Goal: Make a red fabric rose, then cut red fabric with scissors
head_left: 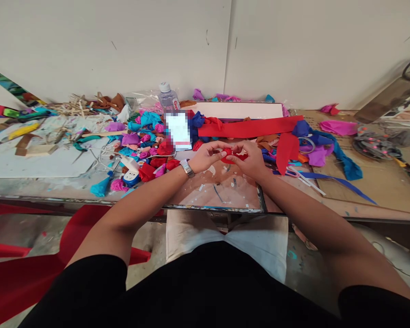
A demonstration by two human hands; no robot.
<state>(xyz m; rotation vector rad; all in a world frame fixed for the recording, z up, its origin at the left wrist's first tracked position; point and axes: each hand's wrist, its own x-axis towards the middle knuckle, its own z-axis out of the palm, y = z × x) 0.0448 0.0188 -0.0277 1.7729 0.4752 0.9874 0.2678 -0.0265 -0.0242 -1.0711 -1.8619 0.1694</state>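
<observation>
My left hand (pixel 207 157) and my right hand (pixel 250 159) meet over the middle of the worktable (pixel 37 159). Both pinch a small piece of red fabric (pixel 233 156) held between their fingertips, just above the tabletop. A watch sits on my left wrist. A long red fabric strip (pixel 249 127) lies just behind my hands. A pile of small rolled fabric pieces in pink, blue, purple and red (pixel 146 146) lies to the left of my left hand.
A plastic water bottle (pixel 168 98) stands at the back by the wall. Scissors (pixel 299 175) and blue fabric strips (pixel 341 159) lie right of my hands. Wood scraps (pixel 78 105) lie far left. A red plastic chair (pixel 27 269) stands below left.
</observation>
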